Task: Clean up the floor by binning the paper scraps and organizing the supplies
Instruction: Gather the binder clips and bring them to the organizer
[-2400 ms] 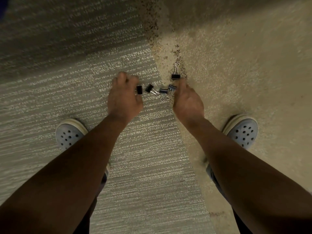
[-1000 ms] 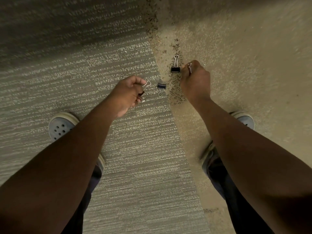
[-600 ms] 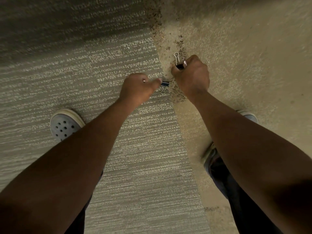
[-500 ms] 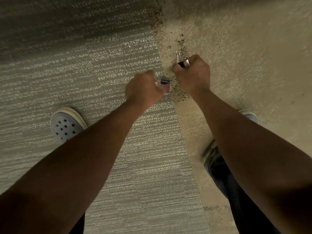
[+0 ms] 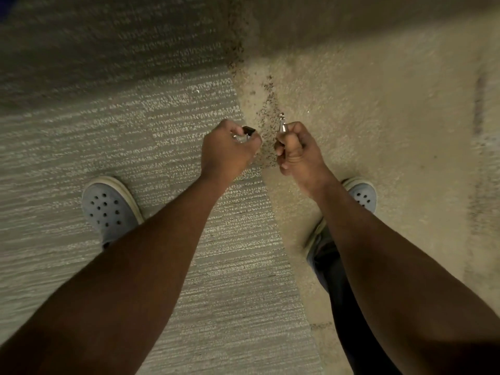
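Hands over carpet seam — left hand [image 5: 228,151] clenched on a black binder clip [image 5: 248,130], right hand [image 5: 296,150] fisted around another binder clip's wire handles [image 5: 282,123], both just above the floor [image 5: 378,117].

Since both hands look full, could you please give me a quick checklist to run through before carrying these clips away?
1. Left hand grip shut on black binder clip with silver wire handles: ok.
2. Right hand grip shut on silver wire clip handle: ok.
3. Clips left on the ribbed grey carpet: none visible, ok.
4. Dark debris on the beige floor: not ok.
5. Bin or supply container in view: not ok.
6. Clip count per hand: cannot tell.
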A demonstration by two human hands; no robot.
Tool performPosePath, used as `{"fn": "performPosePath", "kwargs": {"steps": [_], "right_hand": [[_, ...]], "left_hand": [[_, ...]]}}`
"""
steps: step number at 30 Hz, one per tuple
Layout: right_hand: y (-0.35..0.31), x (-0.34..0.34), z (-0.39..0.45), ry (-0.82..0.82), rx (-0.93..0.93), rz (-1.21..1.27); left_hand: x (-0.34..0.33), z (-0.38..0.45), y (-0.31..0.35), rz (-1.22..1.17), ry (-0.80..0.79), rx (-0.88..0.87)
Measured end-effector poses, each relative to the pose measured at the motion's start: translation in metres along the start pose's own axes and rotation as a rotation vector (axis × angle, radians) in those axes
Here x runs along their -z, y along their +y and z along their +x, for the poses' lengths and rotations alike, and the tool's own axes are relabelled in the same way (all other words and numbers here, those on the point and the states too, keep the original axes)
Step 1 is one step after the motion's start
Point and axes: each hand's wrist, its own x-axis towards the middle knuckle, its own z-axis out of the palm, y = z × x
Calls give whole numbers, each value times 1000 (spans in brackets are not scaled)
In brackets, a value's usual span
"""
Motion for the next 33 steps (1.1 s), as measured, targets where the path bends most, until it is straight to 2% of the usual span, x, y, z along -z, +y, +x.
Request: {"fn": "performPosePath", "kwargs": {"steps": [4,7,14,17,19,23,24,26,30,33], "right_hand": [[-67,-23,-29,-73,12,48],[-135,-44,-61,-150,32,143],[-301,-128,-187,-335,63,417],[-347,-167,-234,-299,-55,621],[-391,-201,-278,-251,-111,813],[-471,-266,-356,-179,-37,929],[-485,-281,-372,-164,-23,935],[-508,-312,-402,-169,12,973],[-535,-366,-440,-331,33,1048],[-557,-388,-459,-342,101,947]], "left_hand": [[61,-31,53,-286,49,34],[124,-59,102,-364,78,-51],[290,-148,218,2,-1,-496],[336,-177,252,162,62,-593],[387,-205,281,-23,92,-529],[482,-258,338,-820,90,-235],[504,-269,348,-950,113,-184],[540,-293,363,-1058,228,-218],[593,-330,386,-898,399,-577],[622,-337,399,-665,453,-716]]}}
